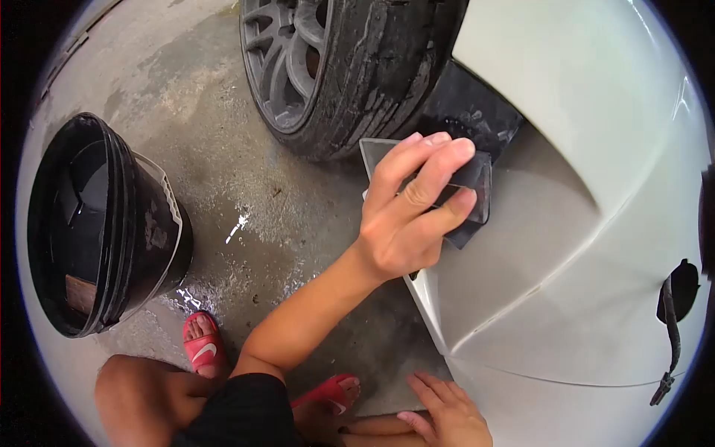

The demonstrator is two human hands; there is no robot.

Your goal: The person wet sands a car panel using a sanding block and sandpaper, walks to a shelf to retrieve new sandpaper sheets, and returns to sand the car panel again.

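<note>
My left hand (406,212) reaches up to the pale car body panel (514,231), beside the wheel arch. Its fingers are bent around a dark grey folded sheet (471,216) that looks like wet sandpaper. One lighter corner of the sheet sticks out on the wheel side, and the fingers cover its middle. Low in the view, my right hand (450,417) lies by the lower edge of the panel with its fingers stretched out, holding nothing. Whether its palm rests on the panel I cannot tell.
A black bucket (145,238) with water and a brown block (80,294) inside stands at left on wet concrete (246,201). Above is the car's tyre (372,82) with its grey rim. A dark cable (672,320) hangs from a hole in the panel. My feet wear red slides (201,349).
</note>
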